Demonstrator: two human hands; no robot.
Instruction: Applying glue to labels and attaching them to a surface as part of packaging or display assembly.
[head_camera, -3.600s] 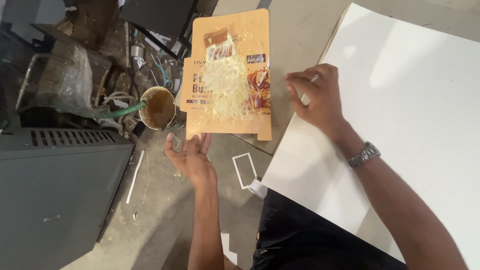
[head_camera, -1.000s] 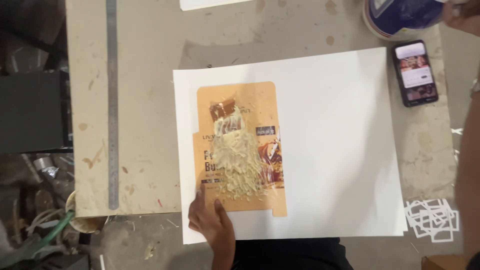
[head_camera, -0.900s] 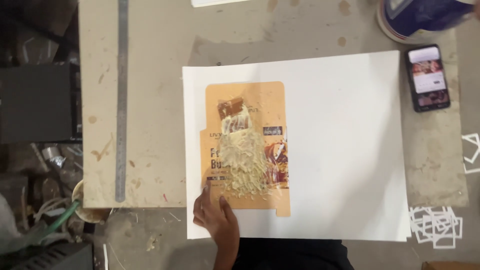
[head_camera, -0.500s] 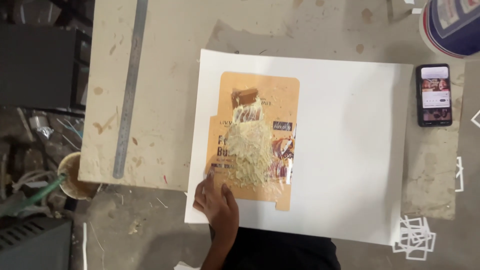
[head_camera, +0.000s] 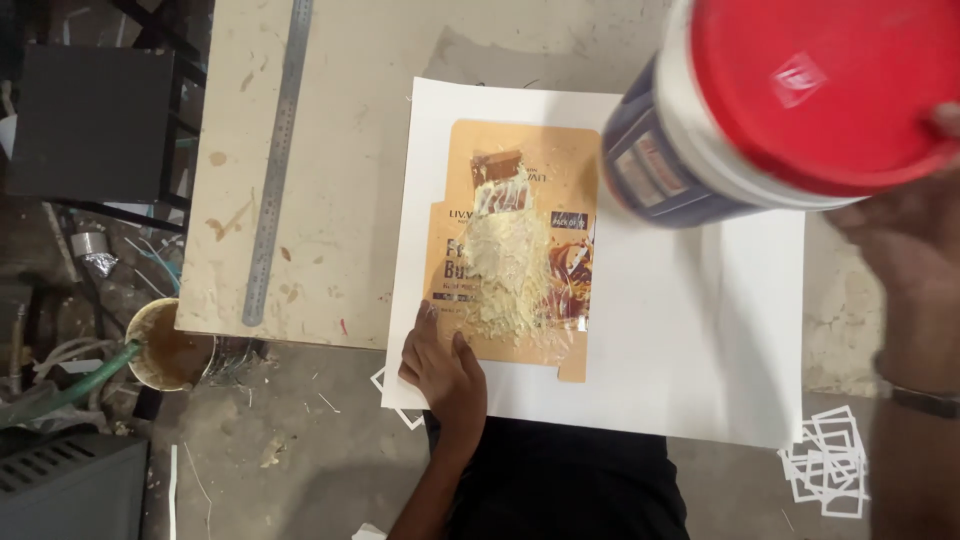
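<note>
White and smooth, one large rectangular sheet of board lies on a stained beige worktable, and on it rests one flattened orange carton smeared down its middle with a lumpy patch of pale yellow paste. One left hand lies flat with its fingers spread on the sheet's near edge, touching the carton's lower left corner, while one right hand grips a round plastic tub with a glossy red lid, held up close to the camera over the sheet's far right part. One long steel ruler lies on the table to the left, and one paste-caked cup sits below the table's edge.
</note>
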